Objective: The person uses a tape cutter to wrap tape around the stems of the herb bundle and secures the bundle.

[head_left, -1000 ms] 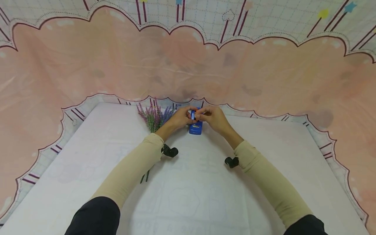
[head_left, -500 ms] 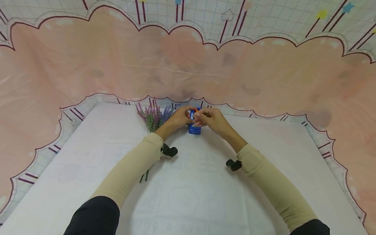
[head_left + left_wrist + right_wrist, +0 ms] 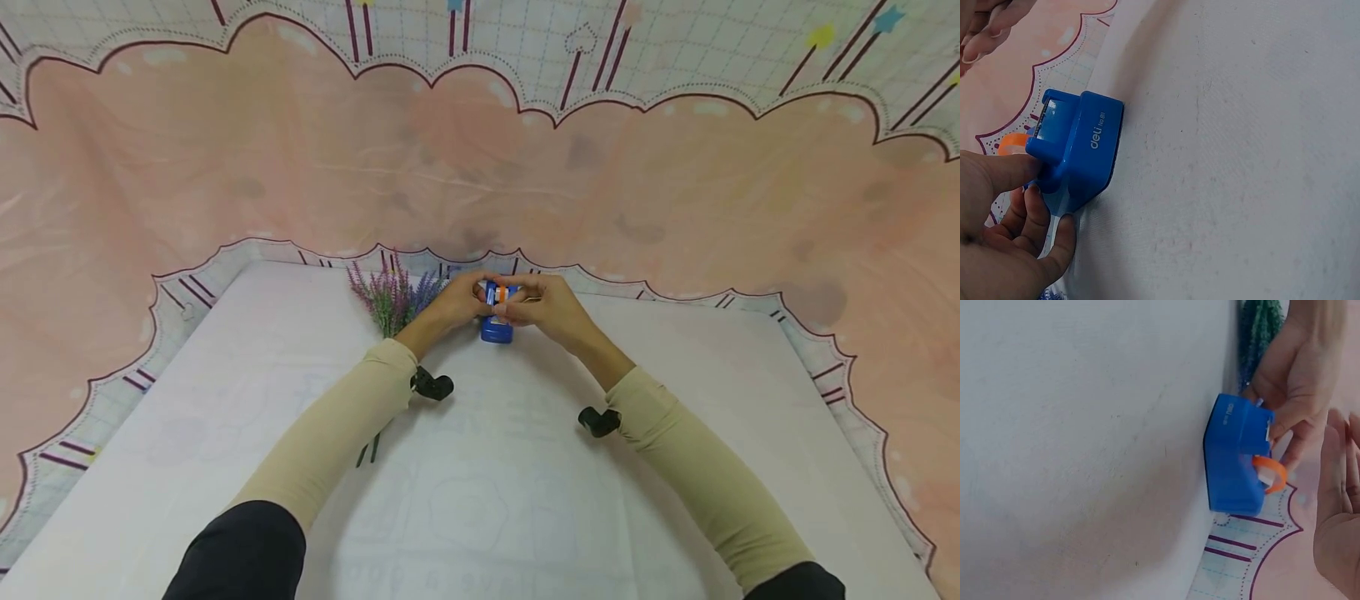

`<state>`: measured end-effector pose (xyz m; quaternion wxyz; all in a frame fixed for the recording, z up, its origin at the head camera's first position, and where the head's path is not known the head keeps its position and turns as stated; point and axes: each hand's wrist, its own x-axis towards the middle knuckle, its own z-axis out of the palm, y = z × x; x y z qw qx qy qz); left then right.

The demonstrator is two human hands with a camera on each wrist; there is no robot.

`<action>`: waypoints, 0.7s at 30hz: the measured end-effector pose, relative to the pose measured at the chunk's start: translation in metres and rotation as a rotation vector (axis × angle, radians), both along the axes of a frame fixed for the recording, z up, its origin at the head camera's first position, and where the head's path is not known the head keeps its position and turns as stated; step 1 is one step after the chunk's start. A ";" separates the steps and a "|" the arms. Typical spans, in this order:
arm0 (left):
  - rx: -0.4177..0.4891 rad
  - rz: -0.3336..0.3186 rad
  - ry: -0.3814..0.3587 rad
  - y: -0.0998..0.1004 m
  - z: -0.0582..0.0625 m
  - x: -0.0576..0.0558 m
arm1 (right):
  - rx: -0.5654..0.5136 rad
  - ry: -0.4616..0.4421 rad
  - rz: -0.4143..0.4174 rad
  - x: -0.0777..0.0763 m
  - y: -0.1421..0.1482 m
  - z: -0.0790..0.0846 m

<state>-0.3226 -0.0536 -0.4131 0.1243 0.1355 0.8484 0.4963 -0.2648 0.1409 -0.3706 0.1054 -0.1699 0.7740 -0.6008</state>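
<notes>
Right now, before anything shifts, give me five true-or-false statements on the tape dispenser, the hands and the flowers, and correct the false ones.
1. The left hand has its fingers on the blue tape dispenser. True.
2. The orange ring is clasped in the right hand. False: in the right wrist view it sits at the blue tape dispenser, apart from that hand.
3. The flowers lie to the right of the blue tape dispenser in the head view. False: they lie to its left.
4. The blue tape dispenser bears the lettering "deli". True.
5. The flowers are all yellow. False: they show pink and purple tones.
</notes>
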 end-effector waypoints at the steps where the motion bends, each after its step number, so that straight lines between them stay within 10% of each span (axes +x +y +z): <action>1: -0.004 -0.003 0.003 0.000 0.000 0.000 | 0.002 -0.006 -0.004 0.000 0.000 0.000; 21: -0.012 -0.004 0.010 0.001 0.003 0.002 | 0.020 -0.354 -0.116 0.015 0.002 -0.004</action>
